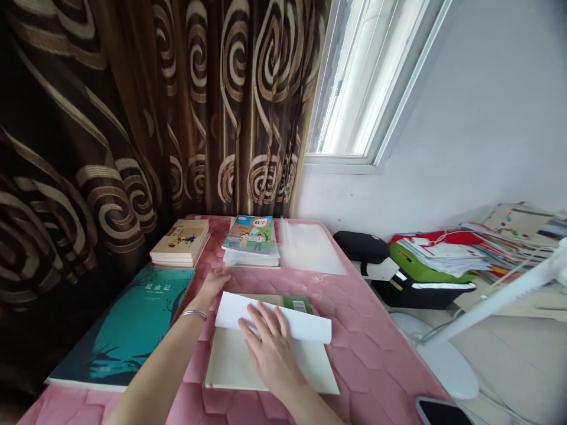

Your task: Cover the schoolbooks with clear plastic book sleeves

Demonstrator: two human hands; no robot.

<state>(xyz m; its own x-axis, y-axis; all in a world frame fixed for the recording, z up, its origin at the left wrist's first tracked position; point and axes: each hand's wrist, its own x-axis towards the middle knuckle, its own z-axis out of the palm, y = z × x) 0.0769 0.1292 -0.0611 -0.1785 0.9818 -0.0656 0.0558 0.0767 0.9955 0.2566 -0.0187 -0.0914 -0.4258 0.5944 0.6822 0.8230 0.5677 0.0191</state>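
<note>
Head camera: near, above pink table (372, 366); facing forward, down; curtain (199, 118) ahead.

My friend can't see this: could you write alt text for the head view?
A person's right hand, fingers spread, lies on a curled white sheet over a cream rectangular item on a pink quilted surface. The left hand is nearby, beside a large teal book.

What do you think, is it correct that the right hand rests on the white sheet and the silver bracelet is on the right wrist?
Not quite: the silver bracelet is on the left wrist, not the right, as the head view shows. The right hand does rest on the white sheet.
</note>
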